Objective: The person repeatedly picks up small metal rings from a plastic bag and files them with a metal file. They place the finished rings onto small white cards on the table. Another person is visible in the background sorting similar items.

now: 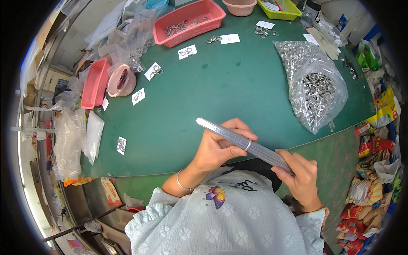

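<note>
A tapered grey metal ring mandrel (267, 155) with fine markings slants over the near edge of the table. My right hand (301, 175) grips its thick lower end, fingers closed round it. Around the shaft, partway along, sits a silver ring (248, 145). The thumb and fingers of my left hand (219, 146) are closed at this ring, pinching it against the mandrel. The mandrel's narrow, rounded tip points up and left, past my left fingers. At the right of the table lies an open clear plastic bag (297, 106) full of silver rings.
On the green table (204, 93), small white cards carry rings, such as this card (187, 52). Behind them stand a pink basket (191, 21) of rings, a pink tub (122, 80), a red-pink tray (94, 83) and a yellow-green tray (280, 9). Clear plastic bags (70, 144) hang at left.
</note>
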### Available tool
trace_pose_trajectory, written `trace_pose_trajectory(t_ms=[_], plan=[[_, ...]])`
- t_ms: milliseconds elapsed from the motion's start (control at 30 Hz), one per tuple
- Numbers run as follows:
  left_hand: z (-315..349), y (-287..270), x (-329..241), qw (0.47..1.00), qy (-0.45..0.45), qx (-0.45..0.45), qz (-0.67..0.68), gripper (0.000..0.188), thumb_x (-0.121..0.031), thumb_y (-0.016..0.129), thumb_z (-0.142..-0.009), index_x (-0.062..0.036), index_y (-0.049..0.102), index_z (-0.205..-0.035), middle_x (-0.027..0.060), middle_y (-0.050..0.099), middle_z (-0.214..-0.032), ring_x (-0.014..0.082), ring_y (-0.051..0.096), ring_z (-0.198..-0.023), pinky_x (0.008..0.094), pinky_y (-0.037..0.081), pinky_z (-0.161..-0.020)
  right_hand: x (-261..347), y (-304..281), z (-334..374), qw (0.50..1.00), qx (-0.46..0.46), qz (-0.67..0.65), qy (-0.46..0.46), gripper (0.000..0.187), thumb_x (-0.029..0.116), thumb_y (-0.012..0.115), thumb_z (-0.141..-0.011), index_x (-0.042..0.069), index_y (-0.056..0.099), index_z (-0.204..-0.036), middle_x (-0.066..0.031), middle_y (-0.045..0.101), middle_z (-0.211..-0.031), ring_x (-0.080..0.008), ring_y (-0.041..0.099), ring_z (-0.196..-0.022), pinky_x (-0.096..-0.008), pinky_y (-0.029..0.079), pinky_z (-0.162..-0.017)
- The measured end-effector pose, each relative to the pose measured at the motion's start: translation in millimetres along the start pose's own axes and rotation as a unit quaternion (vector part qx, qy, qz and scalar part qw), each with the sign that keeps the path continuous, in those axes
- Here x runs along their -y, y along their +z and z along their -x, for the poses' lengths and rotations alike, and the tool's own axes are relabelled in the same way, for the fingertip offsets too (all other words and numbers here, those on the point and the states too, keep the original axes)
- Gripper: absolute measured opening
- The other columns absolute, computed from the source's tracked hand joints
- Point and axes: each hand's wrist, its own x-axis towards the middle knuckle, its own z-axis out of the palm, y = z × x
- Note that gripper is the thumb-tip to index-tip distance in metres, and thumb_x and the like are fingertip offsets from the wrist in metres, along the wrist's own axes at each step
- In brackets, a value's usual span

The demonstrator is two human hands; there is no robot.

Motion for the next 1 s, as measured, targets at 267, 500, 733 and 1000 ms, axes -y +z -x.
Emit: trace_pose_trajectory(t_ms=[267,500,733,1000], plan=[[-1.5,6.5,-6.6,0.998,-0.029,-0.051,-0.022,0.039,-0.02,0.079,-0.064,0.0054,0.065,-0.089,0.0105,0.056,-0.085,0.0182,0.056,-0.076,0.0291,0.045,-0.067,4.5,-3.6,0.0,0.998,-0.002,0.066,-0.022,0.036,0.024,0.075,-0.066,0.004,0.063,-0.094,-0.0036,0.05,-0.057,-0.0184,0.047,-0.039,-0.0296,0.035,-0.036],[-2.9,4.8,-14.2,0.998,-0.063,-0.021,-0.022,0.038,-0.016,0.079,-0.064,0.0055,0.064,-0.091,0.0129,0.057,-0.088,0.0199,0.056,-0.079,0.0295,0.045,-0.069,1.5,-2.9,0.9,0.998,-0.008,0.053,-0.024,0.037,0.024,0.075,-0.065,0.004,0.063,-0.094,-0.0031,0.049,-0.057,-0.0179,0.046,-0.039,-0.0294,0.036,-0.036],[-2.0,5.9,-19.3,0.998,-0.054,-0.013,-0.025,0.037,-0.013,0.077,-0.065,0.0054,0.064,-0.094,0.014,0.057,-0.089,0.02,0.055,-0.079,0.0296,0.044,-0.07,1.4,-0.8,0.8,0.999,-0.018,0.025,-0.019,0.036,0.022,0.076,-0.064,0.003,0.064,-0.092,-0.0041,0.05,-0.057,-0.0178,0.048,-0.04,-0.0286,0.037,-0.037],[0.0,5.5,-15.1,0.998,-0.051,-0.013,-0.037,0.037,-0.017,0.079,-0.063,0.0037,0.066,-0.091,0.0137,0.057,-0.087,0.0198,0.056,-0.077,0.0297,0.045,-0.067,2.6,-2.5,1.6,1.0,0.0,0.018,-0.018,0.037,0.023,0.075,-0.064,0.003,0.063,-0.093,-0.0042,0.05,-0.057,-0.0179,0.048,-0.04,-0.0291,0.035,-0.037]])
